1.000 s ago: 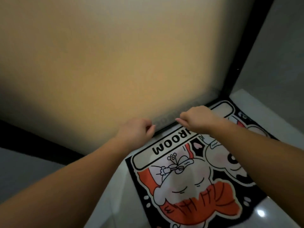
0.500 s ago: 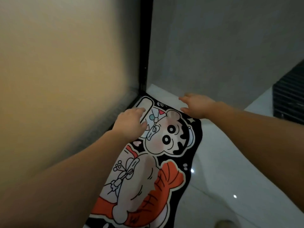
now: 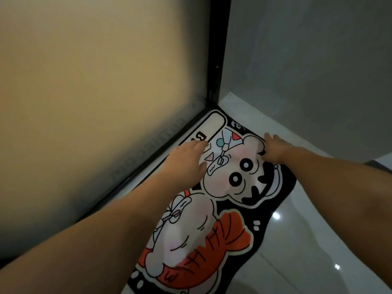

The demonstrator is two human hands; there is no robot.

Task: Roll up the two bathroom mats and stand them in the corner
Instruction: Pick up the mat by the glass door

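One bathroom mat (image 3: 212, 240) is in view, black with cartoon figures in white and orange. It lies flat on the white floor along the foot of a frosted glass panel, its far end close to the corner. My left hand (image 3: 186, 160) rests palm down on the mat's far left part, beside the lettered strip. My right hand (image 3: 275, 148) lies on the far right edge with its fingers stretched out towards the corner. Neither hand has the mat pinched or lifted. No second mat is in view.
The frosted glass panel (image 3: 95, 102) with its black frame (image 3: 218, 60) runs along the left. A grey wall (image 3: 307, 60) meets it at the corner. Glossy white floor tiles (image 3: 318, 240) extend to the right. A dark object (image 3: 379, 165) shows at the right edge.
My view has swung right along the mat to its corner end. Both hands left the long edge by the glass and now lie on the mat's far end.
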